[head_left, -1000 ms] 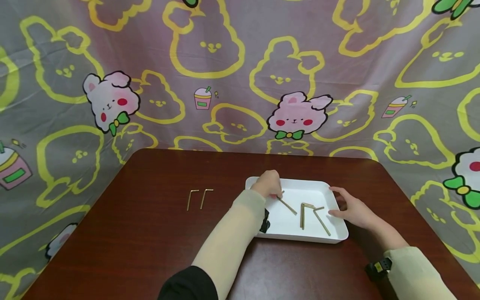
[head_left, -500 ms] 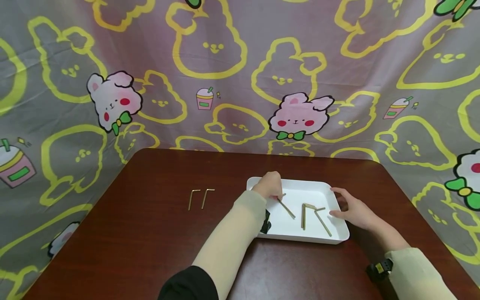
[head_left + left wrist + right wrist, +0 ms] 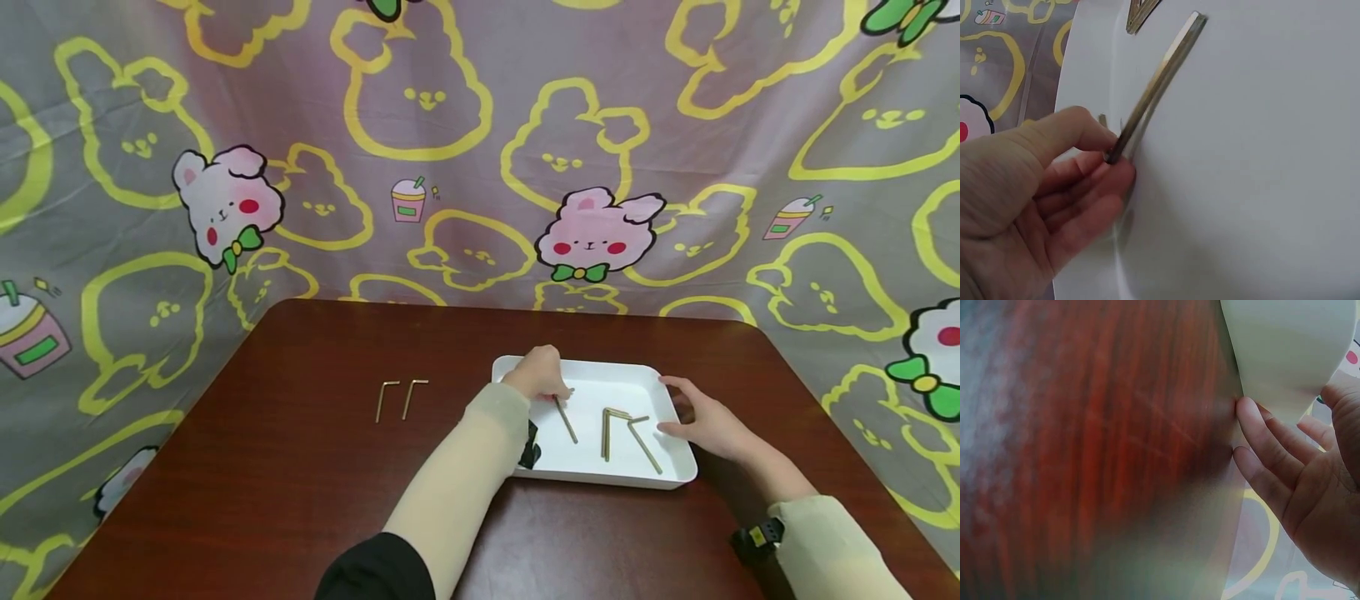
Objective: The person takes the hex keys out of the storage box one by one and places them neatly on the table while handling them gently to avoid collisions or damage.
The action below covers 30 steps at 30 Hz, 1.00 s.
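Observation:
My left hand (image 3: 536,373) reaches into the white tray (image 3: 615,375). Its thumb and fingers pinch a brass-coloured, L-shaped Allen key (image 3: 1157,81) near its bend; the long arm slants toward the tray floor, and the fingers partly hide the short arm. At the tray's right end, my right hand (image 3: 708,421) touches the outer wall with fairly straight, spread fingers. Other Allen keys lie in the tray: a close-set pair (image 3: 606,435) and a single one (image 3: 645,446) beside it. Left of the tray, on the table, lie two more, one Allen key (image 3: 379,402) beside another Allen key (image 3: 408,400).
The dark brown table (image 3: 300,500) extends on all sides of the tray. Behind it hangs a patterned cloth (image 3: 465,200) with cartoon figures. A black item (image 3: 530,450) sits at the left wrist, over the tray's left part.
The Allen key in my left hand has swung, its free end moving left and slightly nearer to me. My right hand stays at the tray's right end.

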Motion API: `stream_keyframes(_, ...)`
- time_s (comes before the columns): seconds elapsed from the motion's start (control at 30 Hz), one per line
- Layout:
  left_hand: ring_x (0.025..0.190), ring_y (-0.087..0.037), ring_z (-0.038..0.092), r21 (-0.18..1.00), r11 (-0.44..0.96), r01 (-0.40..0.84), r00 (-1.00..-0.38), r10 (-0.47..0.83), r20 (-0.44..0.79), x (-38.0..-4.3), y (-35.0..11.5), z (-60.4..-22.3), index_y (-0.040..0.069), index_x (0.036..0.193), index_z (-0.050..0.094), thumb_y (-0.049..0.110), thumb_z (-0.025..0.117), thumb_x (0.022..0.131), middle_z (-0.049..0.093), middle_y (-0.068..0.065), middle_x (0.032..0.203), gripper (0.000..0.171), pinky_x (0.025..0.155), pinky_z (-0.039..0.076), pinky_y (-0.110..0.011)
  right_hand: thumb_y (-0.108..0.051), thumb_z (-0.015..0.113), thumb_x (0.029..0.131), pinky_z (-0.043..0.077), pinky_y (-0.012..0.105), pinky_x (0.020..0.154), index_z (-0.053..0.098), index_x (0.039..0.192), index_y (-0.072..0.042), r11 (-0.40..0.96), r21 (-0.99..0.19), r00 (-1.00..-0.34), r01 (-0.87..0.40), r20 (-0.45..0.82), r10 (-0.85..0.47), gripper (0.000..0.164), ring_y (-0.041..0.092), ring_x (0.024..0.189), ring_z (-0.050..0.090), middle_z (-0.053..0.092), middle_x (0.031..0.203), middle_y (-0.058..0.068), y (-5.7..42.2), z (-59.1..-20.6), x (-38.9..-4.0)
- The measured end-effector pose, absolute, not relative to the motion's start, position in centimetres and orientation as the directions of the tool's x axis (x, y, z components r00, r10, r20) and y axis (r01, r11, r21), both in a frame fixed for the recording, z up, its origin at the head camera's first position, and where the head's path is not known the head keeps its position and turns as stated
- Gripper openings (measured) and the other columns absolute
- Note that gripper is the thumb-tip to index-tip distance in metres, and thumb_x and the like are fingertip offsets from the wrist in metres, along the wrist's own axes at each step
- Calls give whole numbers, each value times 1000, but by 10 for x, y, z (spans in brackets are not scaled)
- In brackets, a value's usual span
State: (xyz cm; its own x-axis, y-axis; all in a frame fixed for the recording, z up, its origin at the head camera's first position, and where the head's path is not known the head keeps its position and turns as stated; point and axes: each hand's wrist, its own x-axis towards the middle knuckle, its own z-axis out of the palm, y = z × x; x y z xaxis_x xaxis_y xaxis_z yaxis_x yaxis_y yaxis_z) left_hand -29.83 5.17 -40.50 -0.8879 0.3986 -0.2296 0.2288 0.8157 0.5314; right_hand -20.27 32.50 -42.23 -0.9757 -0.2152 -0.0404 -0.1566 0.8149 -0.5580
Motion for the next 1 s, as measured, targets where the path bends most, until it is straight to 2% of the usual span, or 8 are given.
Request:
stream_keyframes(0.17,49,-10,59,661,714,231,-867,460,-194,-297,46,-407,5,65,68,8,77,80,63,-2,56,18,49,49,-21,-26,78,83,53,47,73,30,144,-5,820,-552,-977,-149,-47,-209,81,34,92,62,57,116,28,325,-422,-203)
stream_keyframes(0.37,55,-10,60,776,610,163,-863,468,-187,-296,43,-413,2,76,73,1,77,79,65,-3,60,5,52,51,-22,-26,78,83,53,47,74,30,144,-6,821,-552,-976,-145,-56,-210,81,34,93,62,57,116,28,324,-423,-203)
stream_keyframes(0.6,59,-14,65,835,538,116,-866,466,-181,-296,43,-406,-2,83,75,-2,77,80,67,-7,64,4,54,53,-25,-26,78,83,53,46,73,30,144,-6,823,-547,-976,-153,-45,-212,80,32,91,62,58,114,27,324,-423,-203)
stream_keyframes(1.0,67,-15,68,900,419,122,-834,535,-137,-299,40,-396,-1,85,74,-3,76,81,70,-6,71,4,61,56,-30,-25,79,83,53,46,72,30,144,-4,824,-545,-977,-156,-40,-211,81,33,90,62,58,114,28,323,-422,-202)
